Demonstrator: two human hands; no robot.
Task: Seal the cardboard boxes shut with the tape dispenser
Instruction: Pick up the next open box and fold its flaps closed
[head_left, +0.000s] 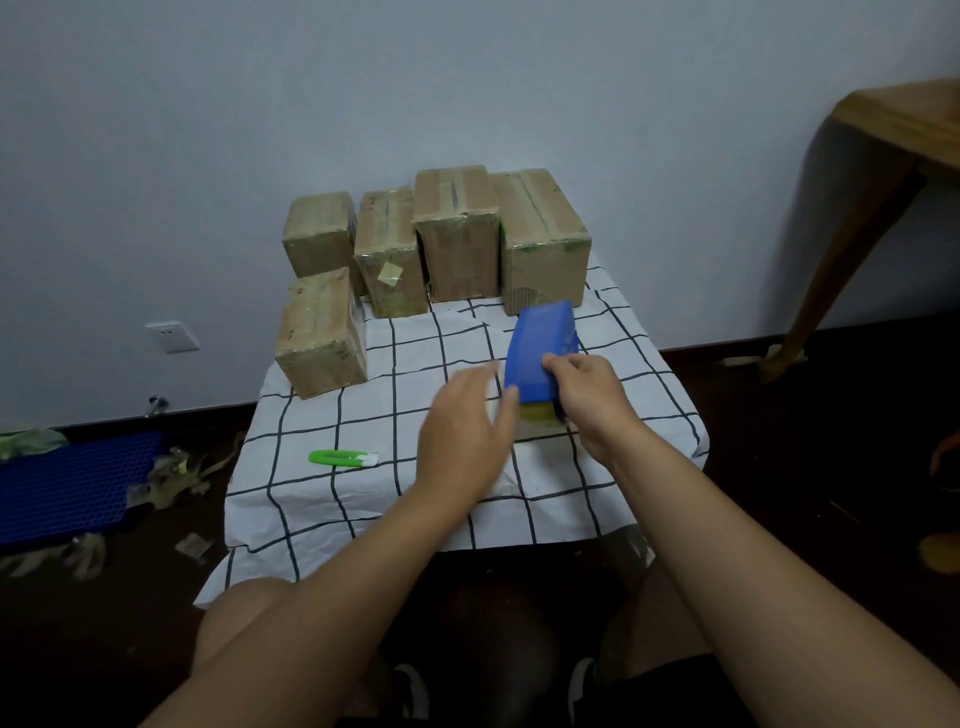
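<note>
Five cardboard boxes (436, 244) wait at the table's far edge, beyond both hands; blue tape dispenser (540, 353) sits mid-table, long axis pointing at them, right hand (587, 395) gripping its side, left hand (467, 431) open-fingered alongside, blurred, holding nothing visible

Right hand (584, 395) curled, gripping; left hand (462, 431) open, fingers straight.

Pale blue-grey wall (467, 78) with a white socket (171, 336) low down, dark floor (805, 415), checked cloth over the desk (363, 499), wooden table (893, 135) at right.
</note>
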